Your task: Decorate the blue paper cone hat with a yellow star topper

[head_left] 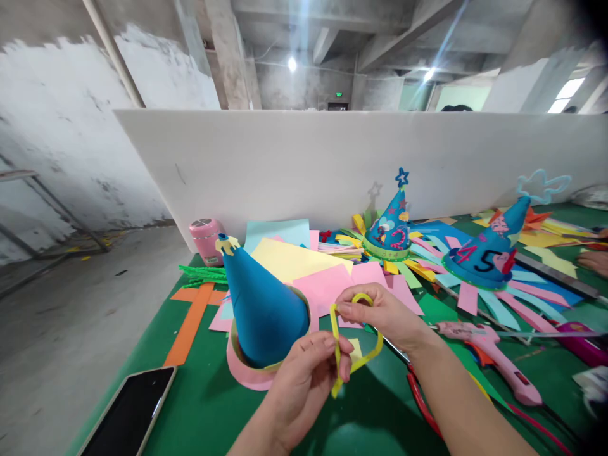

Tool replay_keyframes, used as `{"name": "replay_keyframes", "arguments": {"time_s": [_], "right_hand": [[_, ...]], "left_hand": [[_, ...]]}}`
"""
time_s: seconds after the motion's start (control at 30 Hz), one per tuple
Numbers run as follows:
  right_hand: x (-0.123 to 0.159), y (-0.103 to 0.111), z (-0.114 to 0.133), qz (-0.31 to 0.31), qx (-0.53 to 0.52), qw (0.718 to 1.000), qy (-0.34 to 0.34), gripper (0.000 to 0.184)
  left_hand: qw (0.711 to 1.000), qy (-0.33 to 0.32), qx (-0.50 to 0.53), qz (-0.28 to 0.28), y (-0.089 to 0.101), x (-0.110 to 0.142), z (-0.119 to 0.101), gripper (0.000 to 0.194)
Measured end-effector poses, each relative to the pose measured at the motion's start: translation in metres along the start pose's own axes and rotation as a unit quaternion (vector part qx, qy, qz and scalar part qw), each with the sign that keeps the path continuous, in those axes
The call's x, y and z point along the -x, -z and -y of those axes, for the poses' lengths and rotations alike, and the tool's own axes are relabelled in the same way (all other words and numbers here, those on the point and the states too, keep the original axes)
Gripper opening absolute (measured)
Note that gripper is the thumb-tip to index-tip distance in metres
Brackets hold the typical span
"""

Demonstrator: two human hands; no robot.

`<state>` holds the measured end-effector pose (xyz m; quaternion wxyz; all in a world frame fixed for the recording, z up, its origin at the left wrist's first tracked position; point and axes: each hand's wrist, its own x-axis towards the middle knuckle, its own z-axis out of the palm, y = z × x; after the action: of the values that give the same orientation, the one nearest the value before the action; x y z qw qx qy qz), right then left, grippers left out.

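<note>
My left hand (304,373) and my right hand (380,313) both pinch a yellow pipe cleaner (357,345) that is bent into a loop, held above the green table (204,405). The left fingers grip its lower left part, the right fingers its top. Just left of my hands stands a plain blue paper cone hat (259,304) with a small yellow crown on its tip and a pink paper band (247,373) around its base.
Two decorated blue cone hats (392,228) (489,250) stand on coloured paper strips at the back right. A pink glue gun (489,351) lies to the right, red-handled scissors (420,396) under my right forearm, a dark phone (128,415) at front left, a pink canister (207,237) behind. A white partition (332,164) closes off the back.
</note>
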<state>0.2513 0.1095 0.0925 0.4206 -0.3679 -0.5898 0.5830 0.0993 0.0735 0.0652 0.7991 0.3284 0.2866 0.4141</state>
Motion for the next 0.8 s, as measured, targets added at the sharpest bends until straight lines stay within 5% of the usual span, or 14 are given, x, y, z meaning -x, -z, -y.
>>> {"name": "replay_keyframes", "arguments": {"time_s": [0.2, 0.53, 0.8], "right_hand": [[0.007, 0.002, 0.009, -0.014, 0.167, 0.984, 0.060, 0.012], [0.013, 0.004, 0.016, 0.085, 0.175, 0.980, 0.043, 0.014], [0.019, -0.006, 0.023, 0.126, 0.308, 0.940, 0.082, 0.014]], "left_hand": [[1.000, -0.002, -0.009, 0.013, 0.003, -0.001, 0.002, 0.018], [0.996, 0.045, -0.056, 0.056, 0.000, 0.003, 0.003, 0.021], [0.994, 0.036, -0.087, 0.050, 0.006, -0.002, 0.015, 0.016]]}}
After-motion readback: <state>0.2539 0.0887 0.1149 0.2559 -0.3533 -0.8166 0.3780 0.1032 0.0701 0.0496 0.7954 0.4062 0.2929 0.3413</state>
